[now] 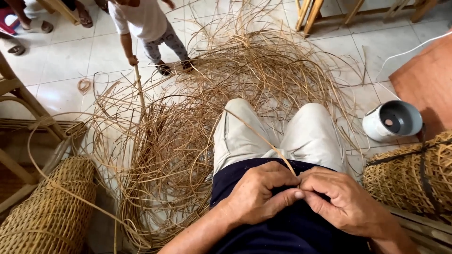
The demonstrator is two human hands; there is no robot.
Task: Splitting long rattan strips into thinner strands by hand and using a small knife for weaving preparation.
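Fingers [287,195] of left hand [256,195] and right hand [346,202] pinching thin, pale-tan rattan strip [256,134], curving up over lap.

No packages, labels, signs or screens show anywhere here.

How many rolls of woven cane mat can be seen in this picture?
2. One roll of woven cane mat lies at the lower left, beside a wooden frame. The other roll is at the right edge, tied with dark straps, below the white pot. More may be out of view.
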